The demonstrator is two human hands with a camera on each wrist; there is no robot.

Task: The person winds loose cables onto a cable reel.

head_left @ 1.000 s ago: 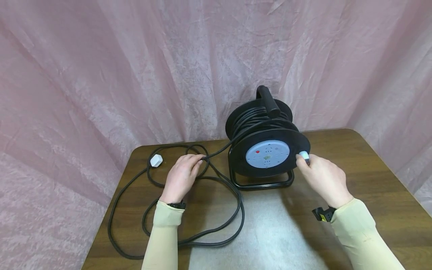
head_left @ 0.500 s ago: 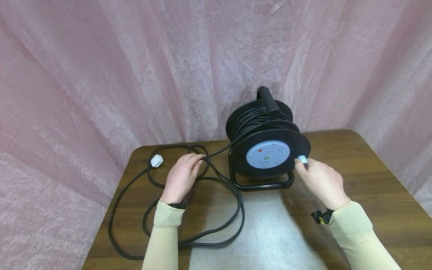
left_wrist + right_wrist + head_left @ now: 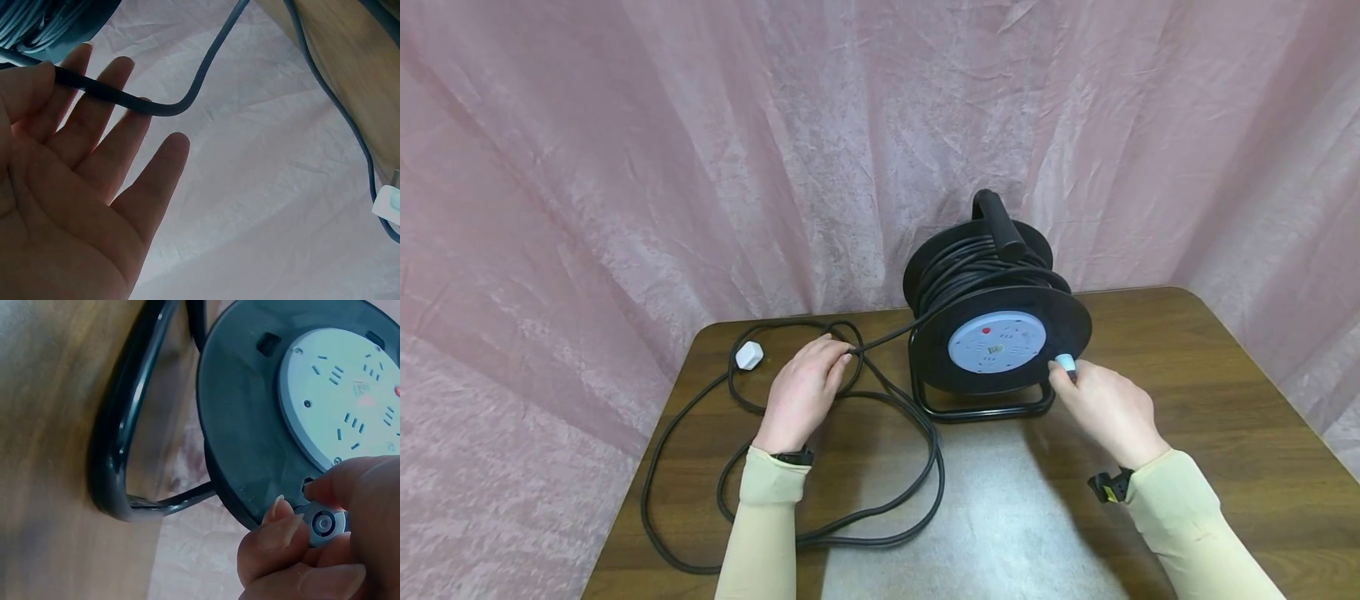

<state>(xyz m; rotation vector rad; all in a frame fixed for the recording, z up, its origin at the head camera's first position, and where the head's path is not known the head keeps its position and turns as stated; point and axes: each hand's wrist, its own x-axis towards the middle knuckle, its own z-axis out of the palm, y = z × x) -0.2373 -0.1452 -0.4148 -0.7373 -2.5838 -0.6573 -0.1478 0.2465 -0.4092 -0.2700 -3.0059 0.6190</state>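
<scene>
A black cable reel (image 3: pixel 1056 321) with a pale blue socket panel (image 3: pixel 1011 354) stands on the table. My right hand (image 3: pixel 1108 408) grips the light knob (image 3: pixel 1065 363) at the lower right of its front disc; in the right wrist view thumb and fingers close around that knob (image 3: pixel 324 524). Left of the reel, my left hand (image 3: pixel 805 387) pinches the black cable (image 3: pixel 887 337) that runs up onto the drum. The left wrist view has the thumb over this cable (image 3: pixel 128 100), which crosses the fairly straight fingers. Slack cable lies in loops beneath and around the left hand.
A white plug (image 3: pixel 748 356) lies by the cable loops at the left. The reel's black tube stand (image 3: pixel 985 413) rests on the wooden table (image 3: pixel 1225 375). A pink curtain (image 3: pixel 775 167) hangs directly behind the table's back edge.
The knob has moved down and left with my right hand, and the reel's disc has turned clockwise, its red button shifting right and slightly up. My left hand has stayed in place.
</scene>
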